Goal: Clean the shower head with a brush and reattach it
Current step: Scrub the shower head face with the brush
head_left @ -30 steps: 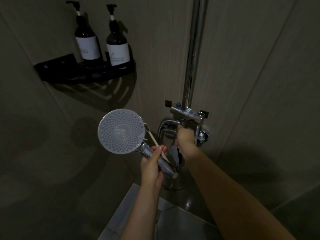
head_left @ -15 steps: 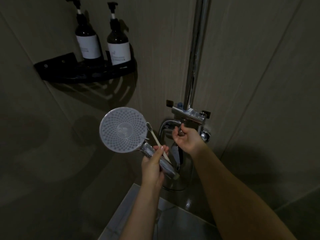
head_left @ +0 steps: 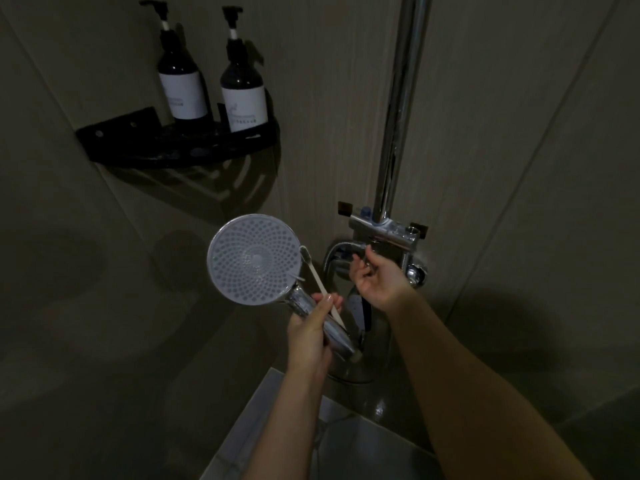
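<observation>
No legible txt. White labels on left pump bottle (head_left: 182, 85) & right pump bottle (head_left: 243, 92) carry small print + a faint logo, too blurred/dim to read.

Two dark pump bottles (head_left: 214, 84) on black corner shelf (head_left: 114, 136), grey tiled wall (head_left: 519, 116)

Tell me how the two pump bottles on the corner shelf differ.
The left bottle stands farther back, and its label is plain to the eye; the right bottle stands nearer the black corner shelf's front rim, and its label bears a faint mark. Both are dark, upright, white-labelled, with black pumps.
</observation>
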Available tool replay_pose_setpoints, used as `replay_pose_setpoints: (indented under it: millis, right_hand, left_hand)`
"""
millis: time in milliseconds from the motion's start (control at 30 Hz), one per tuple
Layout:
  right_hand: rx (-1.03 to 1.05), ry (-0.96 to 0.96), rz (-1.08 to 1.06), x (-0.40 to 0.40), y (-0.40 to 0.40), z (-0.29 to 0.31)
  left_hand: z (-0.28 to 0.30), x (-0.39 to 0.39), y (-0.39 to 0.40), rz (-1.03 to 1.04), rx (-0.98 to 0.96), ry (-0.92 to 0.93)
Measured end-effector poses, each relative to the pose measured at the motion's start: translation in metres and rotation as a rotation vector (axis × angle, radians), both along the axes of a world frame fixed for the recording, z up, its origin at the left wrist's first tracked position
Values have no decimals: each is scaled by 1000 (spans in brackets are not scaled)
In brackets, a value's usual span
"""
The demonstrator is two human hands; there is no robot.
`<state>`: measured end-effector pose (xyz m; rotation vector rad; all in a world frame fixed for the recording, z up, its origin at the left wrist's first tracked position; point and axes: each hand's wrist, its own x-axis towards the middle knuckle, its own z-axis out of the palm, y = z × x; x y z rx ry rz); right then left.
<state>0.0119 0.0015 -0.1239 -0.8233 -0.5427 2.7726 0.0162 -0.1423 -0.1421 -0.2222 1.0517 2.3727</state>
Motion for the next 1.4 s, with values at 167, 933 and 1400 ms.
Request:
replay_pose_setpoints:
  millis: [167,933,1400]
  right_hand:
    - [98,-94,19,1,-4,10]
    - [635,-672,-248,-31,-26,3]
    - [267,-405,-202,-16,-28,11]
  left_hand:
    - [1,1,2,-45,-16,0]
    - [5,-3,-4,-40,4,1]
    - [-4,-2,1,-83,5,-41]
